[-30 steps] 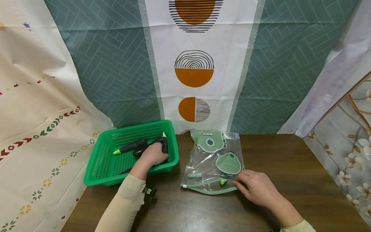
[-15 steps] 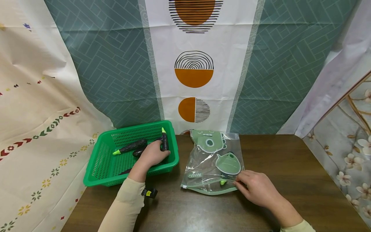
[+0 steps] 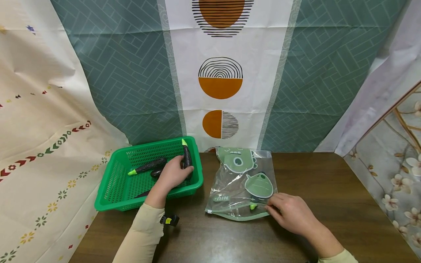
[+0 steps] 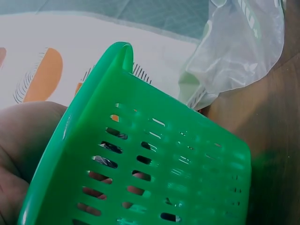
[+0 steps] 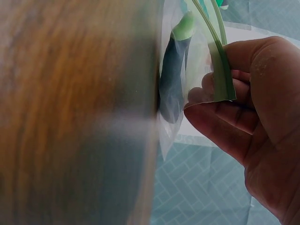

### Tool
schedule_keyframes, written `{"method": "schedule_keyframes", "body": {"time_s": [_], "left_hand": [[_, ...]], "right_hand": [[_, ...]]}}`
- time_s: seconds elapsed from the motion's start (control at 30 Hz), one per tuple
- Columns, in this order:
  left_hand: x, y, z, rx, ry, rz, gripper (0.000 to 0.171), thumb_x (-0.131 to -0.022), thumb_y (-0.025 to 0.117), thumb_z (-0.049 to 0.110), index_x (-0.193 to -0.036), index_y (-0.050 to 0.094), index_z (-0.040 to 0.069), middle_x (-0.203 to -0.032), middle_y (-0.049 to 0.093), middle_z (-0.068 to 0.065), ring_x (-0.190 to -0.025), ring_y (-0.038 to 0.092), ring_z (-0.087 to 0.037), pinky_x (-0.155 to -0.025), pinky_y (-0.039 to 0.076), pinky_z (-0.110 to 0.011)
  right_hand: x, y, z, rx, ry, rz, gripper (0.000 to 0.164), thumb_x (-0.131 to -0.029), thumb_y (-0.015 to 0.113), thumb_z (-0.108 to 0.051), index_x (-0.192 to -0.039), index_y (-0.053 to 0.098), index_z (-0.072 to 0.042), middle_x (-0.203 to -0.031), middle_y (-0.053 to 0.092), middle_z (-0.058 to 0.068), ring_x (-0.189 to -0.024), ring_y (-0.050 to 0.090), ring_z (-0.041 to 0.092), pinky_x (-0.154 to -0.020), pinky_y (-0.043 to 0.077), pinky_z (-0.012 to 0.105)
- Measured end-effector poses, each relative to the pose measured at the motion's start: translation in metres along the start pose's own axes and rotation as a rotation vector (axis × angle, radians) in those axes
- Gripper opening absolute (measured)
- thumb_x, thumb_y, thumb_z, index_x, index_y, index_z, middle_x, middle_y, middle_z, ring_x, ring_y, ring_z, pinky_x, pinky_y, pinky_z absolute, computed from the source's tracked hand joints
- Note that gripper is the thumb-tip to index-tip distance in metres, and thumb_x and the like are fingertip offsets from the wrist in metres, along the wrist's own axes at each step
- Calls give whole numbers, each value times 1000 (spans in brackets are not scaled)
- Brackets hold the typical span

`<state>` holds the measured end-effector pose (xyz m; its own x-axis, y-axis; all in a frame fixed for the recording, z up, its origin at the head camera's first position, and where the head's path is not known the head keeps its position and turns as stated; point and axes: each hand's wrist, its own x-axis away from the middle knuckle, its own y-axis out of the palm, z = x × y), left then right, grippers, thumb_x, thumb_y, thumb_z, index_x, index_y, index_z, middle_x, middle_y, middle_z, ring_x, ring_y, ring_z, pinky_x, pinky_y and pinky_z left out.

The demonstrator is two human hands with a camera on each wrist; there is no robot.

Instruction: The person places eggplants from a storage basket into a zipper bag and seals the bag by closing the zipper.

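In the head view my left hand (image 3: 173,171) reaches into a green plastic basket (image 3: 115,205) and grips a slim dark eggplant (image 3: 187,154) with a bright green stem end. The eggplant stands tilted along the basket's right side. The left wrist view shows mostly the basket's slotted wall, which hides much of that hand. My right hand (image 3: 291,212) pinches the green zip edge of a clear plastic zip bag (image 3: 227,186) between thumb and fingers, holding its mouth apart. One eggplant (image 5: 173,77) lies inside the bag, its green end towards the opening.
More eggplants (image 3: 149,166) lie on the basket floor, one (image 3: 143,194) near its front wall. Basket and bag sit side by side on a dark wooden table (image 3: 210,241). Patterned cloth (image 3: 220,84) hangs behind the table's far edge.
The gripped eggplant has shifted up and slightly back in the basket, more of it now showing above the left hand. The left hand has risen a little. The right hand and bag stay still.
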<state>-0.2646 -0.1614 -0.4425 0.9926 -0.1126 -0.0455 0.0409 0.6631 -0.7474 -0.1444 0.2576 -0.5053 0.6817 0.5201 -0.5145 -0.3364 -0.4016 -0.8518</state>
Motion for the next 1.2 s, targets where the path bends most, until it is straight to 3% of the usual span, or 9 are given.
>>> {"method": "schedule_keyframes", "body": {"time_s": [0.23, 0.43, 0.57, 0.8, 1.03, 1.2], "left_hand": [[3, 0, 2, 95, 24, 44, 55, -108, 73, 30, -150, 57, -3, -109, 69, -13, -94, 62, -28, -82, 53, -45], [5, -1, 6, 211, 41, 47, 62, -109, 73, 28, -159, 52, -2, -135, 71, -19, -118, 68, -33, -97, 61, -52], [7, -1, 8, 274, 42, 37, 66, -110, 74, 26, -163, 47, -1, -143, 68, -22, -126, 68, -36, -94, 65, -50], [9, 1, 9, 383, 70, 30, 69, -110, 74, 27, -165, 44, -2, -141, 64, -22, -121, 67, -35, -84, 67, -45], [14, 2, 15, 472, 96, 12, 71, -109, 74, 26, -166, 43, -3, -140, 62, -22, -120, 66, -34, -90, 66, -51], [17, 2, 20, 526, 114, -8, 71, -109, 74, 25, -167, 42, -3, -139, 63, -23, -122, 66, -35, -88, 66, -42]], "right_hand": [[0, 0, 0, -4, -4, 2, 22, -86, 94, -16, -89, 74, -25, -84, 66, -18, -73, 57, -1, -60, 52, 25], [0, 0, -1, -12, 16, -20, 21, -87, 94, -16, -89, 75, -25, -84, 66, -18, -73, 55, -2, -60, 52, 25], [-1, -1, -1, -19, 28, -34, 21, -87, 94, -17, -89, 75, -25, -84, 67, -18, -73, 55, -1, -61, 52, 26], [-1, -1, -1, -9, 17, -22, 23, -86, 95, -17, -88, 74, -25, -83, 65, -19, -72, 53, -2, -60, 50, 24], [-1, 0, 1, -1, -12, 10, 24, -85, 94, -16, -87, 72, -25, -82, 63, -19, -72, 54, -2, -59, 50, 25], [0, 1, 2, -5, -21, 22, 24, -85, 94, -15, -86, 72, -25, -81, 62, -19, -72, 53, -2, -58, 49, 24]]}}
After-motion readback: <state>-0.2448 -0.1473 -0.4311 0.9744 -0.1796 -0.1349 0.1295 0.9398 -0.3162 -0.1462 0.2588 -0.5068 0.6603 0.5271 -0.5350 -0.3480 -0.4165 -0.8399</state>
